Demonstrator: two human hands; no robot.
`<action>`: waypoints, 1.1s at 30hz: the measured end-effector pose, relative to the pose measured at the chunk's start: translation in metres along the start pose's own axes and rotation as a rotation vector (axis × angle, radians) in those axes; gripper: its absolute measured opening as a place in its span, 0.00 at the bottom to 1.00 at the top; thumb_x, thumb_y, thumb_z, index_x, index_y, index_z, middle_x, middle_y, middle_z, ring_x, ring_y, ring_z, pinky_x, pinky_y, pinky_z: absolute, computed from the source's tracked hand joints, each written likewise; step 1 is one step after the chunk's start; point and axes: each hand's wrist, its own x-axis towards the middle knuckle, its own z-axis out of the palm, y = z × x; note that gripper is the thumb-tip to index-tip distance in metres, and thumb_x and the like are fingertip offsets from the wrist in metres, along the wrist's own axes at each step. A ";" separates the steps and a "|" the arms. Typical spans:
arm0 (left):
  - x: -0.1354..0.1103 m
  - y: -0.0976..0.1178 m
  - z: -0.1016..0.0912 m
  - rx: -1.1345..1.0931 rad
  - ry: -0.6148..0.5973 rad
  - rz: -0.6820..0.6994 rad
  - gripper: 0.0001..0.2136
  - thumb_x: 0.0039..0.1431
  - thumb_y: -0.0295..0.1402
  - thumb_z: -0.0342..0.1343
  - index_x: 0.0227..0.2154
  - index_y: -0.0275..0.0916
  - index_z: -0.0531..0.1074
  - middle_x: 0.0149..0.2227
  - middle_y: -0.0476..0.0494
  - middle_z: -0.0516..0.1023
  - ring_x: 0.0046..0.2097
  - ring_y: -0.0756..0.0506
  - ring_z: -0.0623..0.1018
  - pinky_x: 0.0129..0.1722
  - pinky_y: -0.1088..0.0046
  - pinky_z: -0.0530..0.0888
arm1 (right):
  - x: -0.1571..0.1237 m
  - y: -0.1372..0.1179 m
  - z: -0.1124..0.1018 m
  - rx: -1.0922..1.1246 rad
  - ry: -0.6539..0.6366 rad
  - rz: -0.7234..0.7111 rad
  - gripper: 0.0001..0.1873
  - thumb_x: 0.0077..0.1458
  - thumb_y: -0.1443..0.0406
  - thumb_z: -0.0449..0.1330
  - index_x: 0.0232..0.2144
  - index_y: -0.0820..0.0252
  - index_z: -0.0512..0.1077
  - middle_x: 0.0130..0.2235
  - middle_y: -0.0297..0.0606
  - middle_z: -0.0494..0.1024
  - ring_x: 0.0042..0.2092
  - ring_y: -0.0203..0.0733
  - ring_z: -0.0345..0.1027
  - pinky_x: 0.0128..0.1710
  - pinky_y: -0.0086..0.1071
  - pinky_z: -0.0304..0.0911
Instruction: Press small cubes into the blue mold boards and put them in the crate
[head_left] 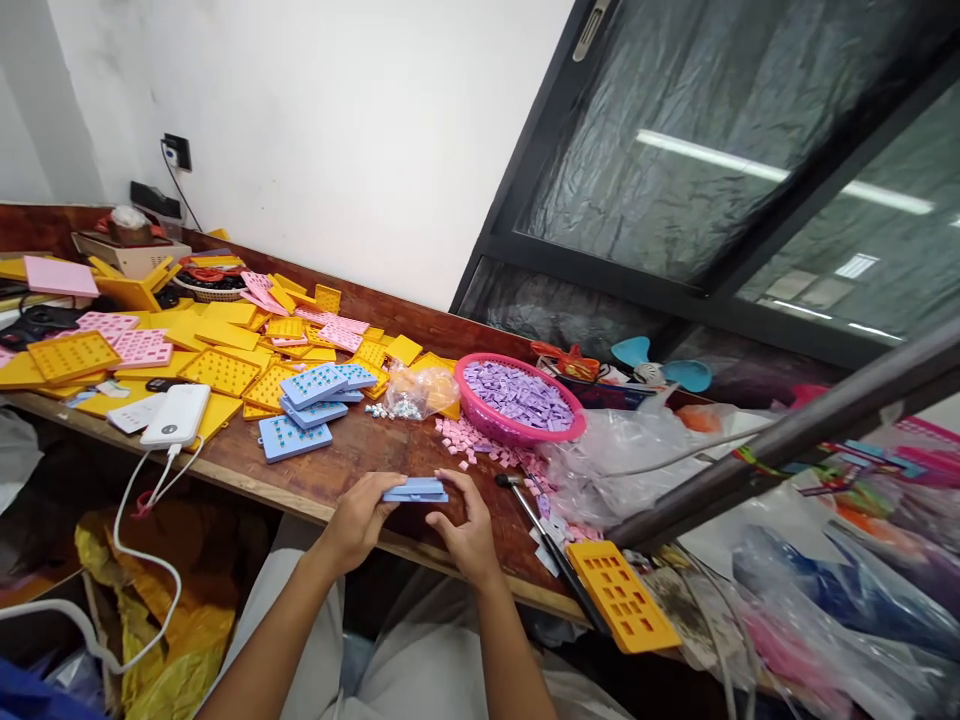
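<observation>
Both my hands hold a small blue plastic tray (pixel 415 490) above the near edge of the wooden table (pixel 352 455). My left hand (pixel 361 517) grips its left end with curled fingers. My right hand (pixel 466 528) pinches its right end. The tray looks like two thin blue pieces stacked together. Just beyond my hands lie loose pink tiles (pixel 469 441). Further left sits a stack of blue trays (pixel 315 400) studded with small pieces.
A pink basket (pixel 517 400) of purple tiles stands to the right, beside clear plastic bags (pixel 622 455). Yellow and pink trays (pixel 217 350) cover the left of the table. A white power bank (pixel 177 415) with cable, a hammer (pixel 540 530) and a yellow tray (pixel 622 597) lie near the edge.
</observation>
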 end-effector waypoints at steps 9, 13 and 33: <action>0.011 0.026 0.004 -0.333 -0.049 -0.255 0.22 0.72 0.46 0.44 0.60 0.41 0.68 0.59 0.39 0.73 0.58 0.39 0.72 0.60 0.62 0.68 | 0.002 0.001 0.016 -0.145 0.260 -0.080 0.12 0.67 0.60 0.56 0.47 0.51 0.77 0.44 0.43 0.79 0.47 0.51 0.74 0.50 0.47 0.71; 0.022 0.021 0.011 -0.470 -0.071 -0.293 0.25 0.70 0.48 0.46 0.64 0.41 0.62 0.66 0.38 0.65 0.64 0.38 0.67 0.65 0.60 0.64 | 0.012 -0.001 0.024 -0.117 0.079 -0.065 0.20 0.69 0.58 0.53 0.60 0.51 0.69 0.55 0.44 0.75 0.57 0.52 0.69 0.59 0.48 0.66; 0.030 -0.023 0.009 -0.356 -0.099 -0.237 0.53 0.41 0.52 0.73 0.69 0.41 0.56 0.65 0.31 0.64 0.65 0.28 0.65 0.65 0.50 0.63 | 0.019 0.011 0.016 0.213 -0.278 0.013 0.63 0.34 0.53 0.80 0.69 0.48 0.56 0.66 0.45 0.60 0.68 0.59 0.53 0.69 0.51 0.50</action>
